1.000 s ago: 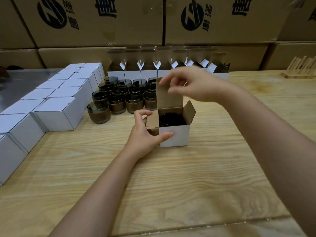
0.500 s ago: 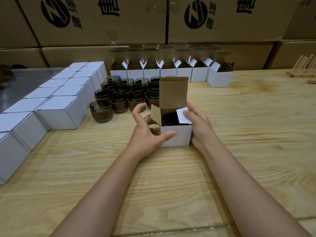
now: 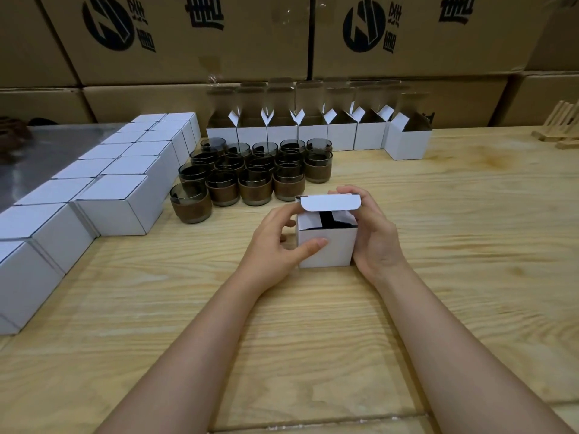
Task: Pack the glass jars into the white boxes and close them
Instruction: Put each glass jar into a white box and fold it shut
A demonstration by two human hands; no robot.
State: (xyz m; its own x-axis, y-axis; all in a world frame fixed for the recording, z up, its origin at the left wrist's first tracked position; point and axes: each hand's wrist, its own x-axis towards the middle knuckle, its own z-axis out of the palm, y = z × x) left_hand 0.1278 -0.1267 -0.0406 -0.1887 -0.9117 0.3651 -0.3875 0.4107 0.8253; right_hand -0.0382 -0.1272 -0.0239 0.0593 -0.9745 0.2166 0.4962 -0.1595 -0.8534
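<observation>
A small white box (image 3: pixel 327 245) stands on the wooden table between both hands. Its top lid (image 3: pixel 329 202) is folded forward over the opening, the tuck tab hanging above the front wall. A dark glass jar (image 3: pixel 327 219) shows through the gap under the lid. My left hand (image 3: pixel 277 242) grips the box's left side, thumb on the front face. My right hand (image 3: pixel 374 233) holds the right side, fingers curled over the lid's back edge. Several dark glass jars with brown bands (image 3: pixel 253 173) stand in rows behind the box.
Closed white boxes (image 3: pixel 112 202) sit in rows along the left. Open white boxes (image 3: pixel 313 133) line the back, in front of large cardboard cartons (image 3: pixel 188 42). A wooden rack (image 3: pixel 560 130) stands at the far right. Bare wood table (image 3: pixel 470 230) spreads to the right.
The side flaps were folded in and the upright lid came down over the opening. My right hand dropped from the lid's top to the box's right side, then over the lid.
</observation>
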